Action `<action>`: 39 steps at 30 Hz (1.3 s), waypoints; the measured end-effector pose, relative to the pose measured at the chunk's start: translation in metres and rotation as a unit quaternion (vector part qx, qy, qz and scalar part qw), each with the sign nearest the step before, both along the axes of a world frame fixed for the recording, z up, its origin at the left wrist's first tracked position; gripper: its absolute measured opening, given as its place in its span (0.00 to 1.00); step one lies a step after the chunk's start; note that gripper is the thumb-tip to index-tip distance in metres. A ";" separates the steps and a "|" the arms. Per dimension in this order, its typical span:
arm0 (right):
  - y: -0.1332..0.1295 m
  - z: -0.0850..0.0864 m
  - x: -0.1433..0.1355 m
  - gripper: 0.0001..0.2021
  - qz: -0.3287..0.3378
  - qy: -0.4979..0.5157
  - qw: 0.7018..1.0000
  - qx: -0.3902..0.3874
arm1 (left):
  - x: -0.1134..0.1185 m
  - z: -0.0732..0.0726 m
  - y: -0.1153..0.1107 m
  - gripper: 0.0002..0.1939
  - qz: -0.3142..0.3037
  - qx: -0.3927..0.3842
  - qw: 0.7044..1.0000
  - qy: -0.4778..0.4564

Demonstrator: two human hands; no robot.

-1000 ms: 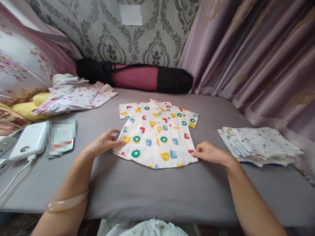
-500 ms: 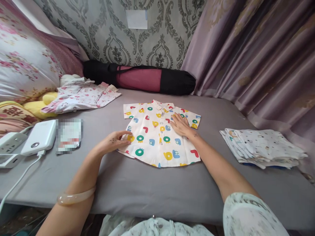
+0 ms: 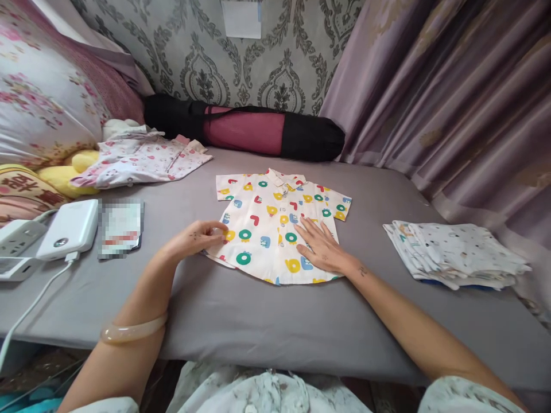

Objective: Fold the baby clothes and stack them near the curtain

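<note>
A small white short-sleeved shirt (image 3: 267,229) with coloured prints lies flat, front up, its collar toward the wall. My right hand (image 3: 321,244) rests palm down on its lower right part, fingers spread. At the shirt's left edge my left hand (image 3: 198,238) has its thumb and fingertips closed on the fabric.
Folded white printed clothes (image 3: 460,255) are stacked at the right. A pink-printed garment (image 3: 146,160) lies at the back left, near a black and red long bag (image 3: 245,131) along the wall. A white power bank (image 3: 71,229) with a cable and a power strip (image 3: 19,241) are at the left.
My right hand has slid down the shirt from near the right sleeve to the lower right part. My left hand has stayed at the left edge, its fingers drawn slightly closer together.
</note>
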State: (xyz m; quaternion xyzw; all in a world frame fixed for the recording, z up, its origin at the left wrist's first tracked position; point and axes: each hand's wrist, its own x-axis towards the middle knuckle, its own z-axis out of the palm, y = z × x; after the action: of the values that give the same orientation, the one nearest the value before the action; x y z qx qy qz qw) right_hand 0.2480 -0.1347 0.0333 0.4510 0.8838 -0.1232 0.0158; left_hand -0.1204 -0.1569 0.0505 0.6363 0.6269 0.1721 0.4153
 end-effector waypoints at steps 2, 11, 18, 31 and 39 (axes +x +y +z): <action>-0.015 0.004 -0.001 0.34 0.021 0.004 1.000 -0.022 | 0.000 -0.001 0.000 0.30 0.004 0.002 1.000 -0.006; -0.077 0.033 -0.009 0.37 0.092 0.009 0.987 -0.128 | -0.007 -0.009 0.002 0.28 0.022 0.034 0.999 -0.013; -0.044 0.073 -0.027 0.26 0.146 0.010 0.973 -0.180 | -0.004 -0.004 0.001 0.29 0.063 0.051 0.996 -0.048; 0.149 -0.005 -0.157 0.32 -0.092 0.027 0.995 -0.008 | -0.004 -0.004 0.002 0.25 0.047 0.033 0.997 -0.047; 0.112 -0.011 -0.175 0.33 -0.039 0.027 0.999 -0.005 | -0.008 0.001 0.001 0.23 0.056 0.047 0.997 -0.006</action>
State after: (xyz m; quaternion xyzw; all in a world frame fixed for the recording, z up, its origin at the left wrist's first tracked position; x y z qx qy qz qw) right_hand 0.0725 -0.0228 0.0219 0.4813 0.8652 -0.1403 -0.0100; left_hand -0.1283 -0.1559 0.0512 0.6179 0.6502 0.2286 0.3786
